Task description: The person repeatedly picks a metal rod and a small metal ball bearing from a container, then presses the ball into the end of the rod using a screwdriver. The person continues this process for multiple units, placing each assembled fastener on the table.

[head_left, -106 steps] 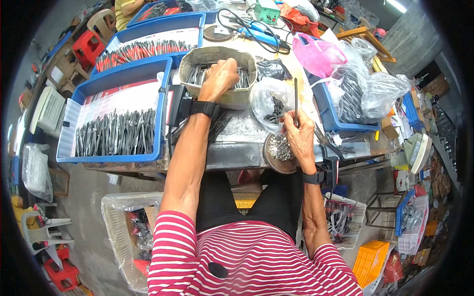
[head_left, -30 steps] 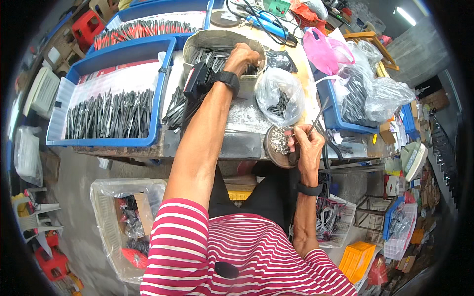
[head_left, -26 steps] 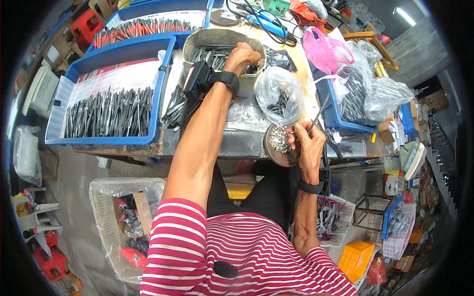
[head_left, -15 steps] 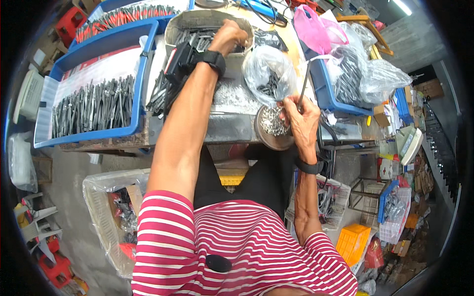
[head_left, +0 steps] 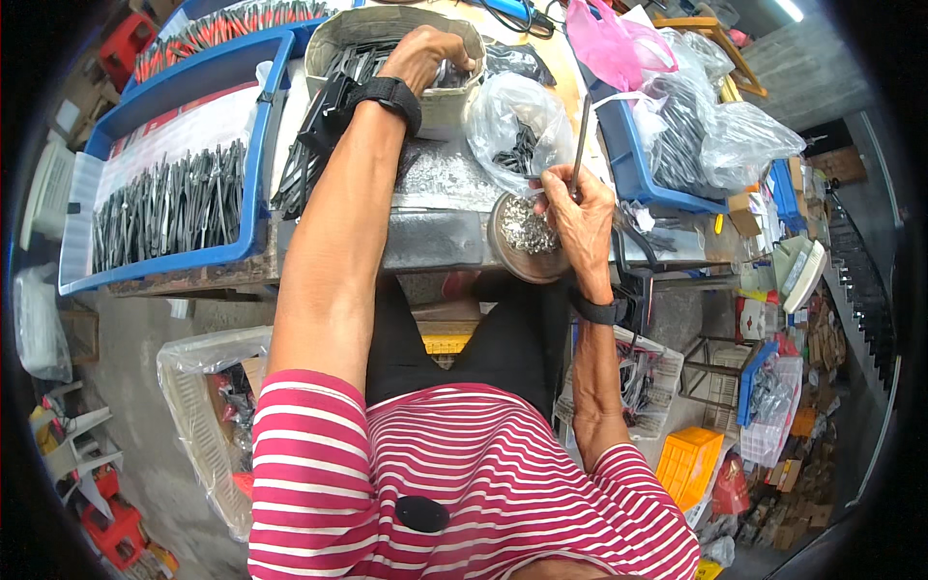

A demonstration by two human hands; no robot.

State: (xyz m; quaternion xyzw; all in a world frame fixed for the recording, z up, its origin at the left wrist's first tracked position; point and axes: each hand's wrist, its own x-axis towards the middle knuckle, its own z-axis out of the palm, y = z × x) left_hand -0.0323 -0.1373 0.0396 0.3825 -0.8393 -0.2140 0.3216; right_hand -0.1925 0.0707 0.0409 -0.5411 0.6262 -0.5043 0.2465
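Note:
My left hand point(head_left: 425, 56) reaches into a beige container point(head_left: 449, 106) of dark, slim parts point(head_left: 360, 60). Its fingertips are hidden, so I cannot see what they touch. My right hand point(head_left: 582, 211) is closed around a thin dark rod point(head_left: 583, 140) that stands up from the fingers. Thumb and index finger pinch together beside a round dish of small silvery metal pieces point(head_left: 525, 230). Just beyond that hand, a clear plastic bag point(head_left: 498, 106) holds short black parts point(head_left: 517, 150).
At left, a blue tray point(head_left: 253, 184) holds dark pen-like parts point(head_left: 174, 203). Another tray behind has red and black ones point(head_left: 232, 37). At right stands a blue bin point(head_left: 633, 145) with bagged black parts and a pink bag point(head_left: 619, 48). A crate point(head_left: 198, 425) sits beside my legs.
The view has shifted, so the table things sit slightly further left and up. My left hand is still in the container, and my right hand still holds the rod beside the dish.

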